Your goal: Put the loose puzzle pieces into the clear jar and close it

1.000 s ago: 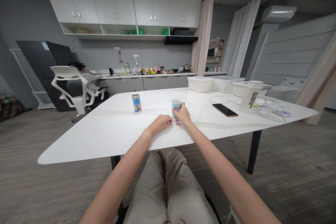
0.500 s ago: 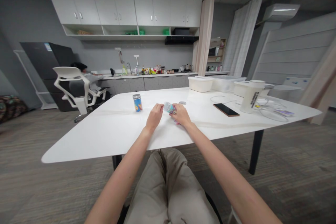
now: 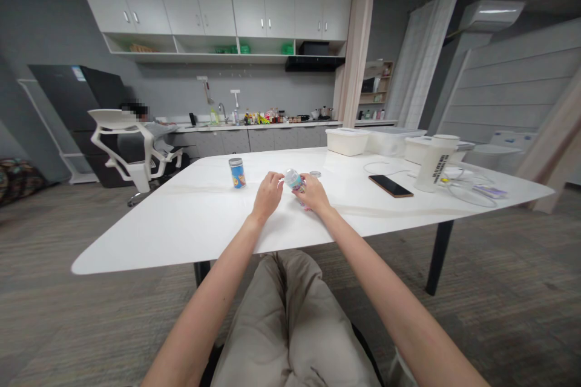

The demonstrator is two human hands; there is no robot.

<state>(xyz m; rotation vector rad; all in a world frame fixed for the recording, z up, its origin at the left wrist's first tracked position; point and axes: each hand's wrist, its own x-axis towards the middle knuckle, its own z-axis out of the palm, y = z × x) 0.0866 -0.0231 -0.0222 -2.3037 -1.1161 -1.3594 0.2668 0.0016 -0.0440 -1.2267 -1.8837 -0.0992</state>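
My right hand [image 3: 314,193] is wrapped round a small clear jar [image 3: 294,180] with a colourful label. The jar leans to the left, its clear end pointing up and towards my left hand. My left hand [image 3: 269,195] is closed, fingers bent together close to that end; whatever the fingertips hold is too small to make out. Just behind my right hand a round silver lid [image 3: 315,174] lies on the table. A blue canister [image 3: 236,173] with a silver top stands upright to the left of my hands.
On the white table [image 3: 181,224], a black phone [image 3: 391,185] lies to the right, near a tall white cup [image 3: 436,163] and loose cables. White bins [image 3: 347,141] stand along the back. A person sits on a white chair [image 3: 120,139] at the far left.
The jar's clear end has tipped up somewhat in my right hand. My left fingers have shifted slightly beside it. The whole view has tilted a little.
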